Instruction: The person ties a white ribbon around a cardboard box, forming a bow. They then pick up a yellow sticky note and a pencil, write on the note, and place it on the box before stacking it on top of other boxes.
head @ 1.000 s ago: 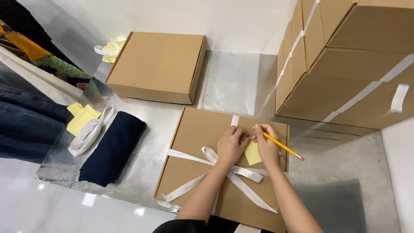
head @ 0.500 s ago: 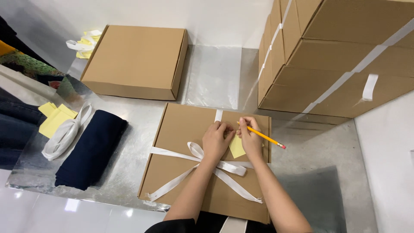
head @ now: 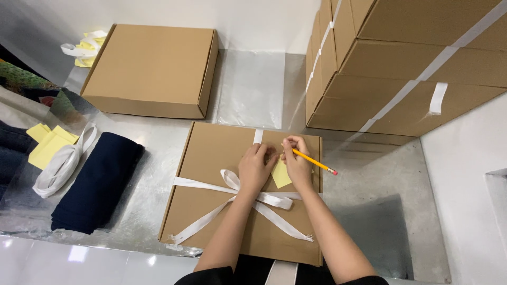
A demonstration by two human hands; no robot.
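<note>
Head camera swung a bit left and forward over the last second: the ribboned box (head: 232, 184) now sits nearer frame centre, and the plain closed box (head: 153, 68) at 11 o'clock shows in full. Left hand (head: 256, 168) and right hand (head: 297, 163) slid up the lid toward 12 o'clock, closer together, fingertips now nearly meeting at the ribbon's vertical strip. Yellow sticky note (head: 281, 174) more covered by the right hand, only its lower corner showing. Pencil (head: 314, 161) in the right grip tilts flatter, eraser end pointing to 4 o'clock.
</note>
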